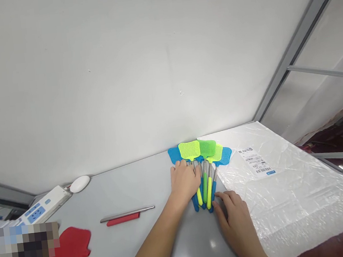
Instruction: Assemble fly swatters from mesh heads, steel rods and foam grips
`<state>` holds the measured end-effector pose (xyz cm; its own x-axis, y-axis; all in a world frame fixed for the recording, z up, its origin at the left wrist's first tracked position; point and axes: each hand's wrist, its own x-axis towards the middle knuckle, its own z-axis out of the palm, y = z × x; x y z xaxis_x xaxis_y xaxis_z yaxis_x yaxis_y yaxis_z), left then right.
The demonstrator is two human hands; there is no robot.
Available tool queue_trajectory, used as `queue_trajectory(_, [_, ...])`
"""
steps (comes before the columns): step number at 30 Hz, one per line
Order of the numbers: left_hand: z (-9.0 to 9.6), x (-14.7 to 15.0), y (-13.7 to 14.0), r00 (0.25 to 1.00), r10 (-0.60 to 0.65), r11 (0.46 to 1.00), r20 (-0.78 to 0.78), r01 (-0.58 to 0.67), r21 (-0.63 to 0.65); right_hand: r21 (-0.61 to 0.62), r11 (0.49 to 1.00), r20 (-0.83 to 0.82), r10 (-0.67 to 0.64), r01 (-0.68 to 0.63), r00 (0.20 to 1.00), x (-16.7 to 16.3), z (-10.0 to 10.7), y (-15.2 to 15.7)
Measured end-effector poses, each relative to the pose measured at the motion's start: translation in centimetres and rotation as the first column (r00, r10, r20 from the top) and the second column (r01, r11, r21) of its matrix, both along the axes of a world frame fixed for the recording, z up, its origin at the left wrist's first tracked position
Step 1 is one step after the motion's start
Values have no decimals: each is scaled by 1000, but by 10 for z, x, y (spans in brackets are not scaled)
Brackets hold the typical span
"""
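Several fly swatters with blue, yellow-green and green mesh heads lie fanned against the wall, their handles toward me. My left hand rests over the left side of the bunch, fingers bent around the metal shaft of a blue fly swatter; the fingers partly hide its shaft. To the right of the handle ends lies my right hand. Its thumb and forefinger are apart, close beside the rightmost blue handle. A yellow-green swatter head and a green one overlap in the middle.
On the grey table at left lie a metal telescopic rod, a red handle and a red swatter head. A power strip and a white mouse are behind. Bubble-wrapped packaging with a label covers the right side.
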<state>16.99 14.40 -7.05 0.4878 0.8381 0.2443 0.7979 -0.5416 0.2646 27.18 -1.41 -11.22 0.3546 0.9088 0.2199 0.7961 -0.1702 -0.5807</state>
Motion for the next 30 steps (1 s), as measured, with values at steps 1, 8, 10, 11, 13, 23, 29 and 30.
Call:
queue_trajectory(1, [2, -3, -1, 1000, -13, 1000, 15, 13, 6, 3, 1000, -2, 1, -1, 1000, 0, 0, 0])
queue_trajectory(8, [8, -53, -10, 982, -157, 988, 105, 155, 26, 63, 998, -65, 2, 2, 998, 0, 0, -4])
queue_trajectory(10, [6, -76, -13, 967, -218, 976, 130, 216, 31, 105, 994, -89, 17, -8, 996, 0, 0, -5])
queue_trajectory(11, [4, -88, -15, 961, -241, 971, 137, 239, 32, 132, 991, -97, 27, -14, 995, 0, 0, -6])
queue_trajectory(13, [3, -113, -20, 957, -260, 966, 129, 258, 32, 198, 980, -115, 48, -25, 992, -5, 0, -8])
queue_trajectory(23, [12, -214, -61, 983, 37, 999, 182, -35, -12, 318, 891, -1, 343, -325, 939, -69, 2, -7])
queue_trajectory(29, [2, -241, -79, 961, 216, 976, 170, -214, -27, 89, 851, 187, 497, -518, 847, -105, 24, 28])
queue_trajectory(30, [1, -241, -80, 962, 227, 974, 154, -226, -28, 49, 841, 224, 516, -538, 827, -113, 27, 37])
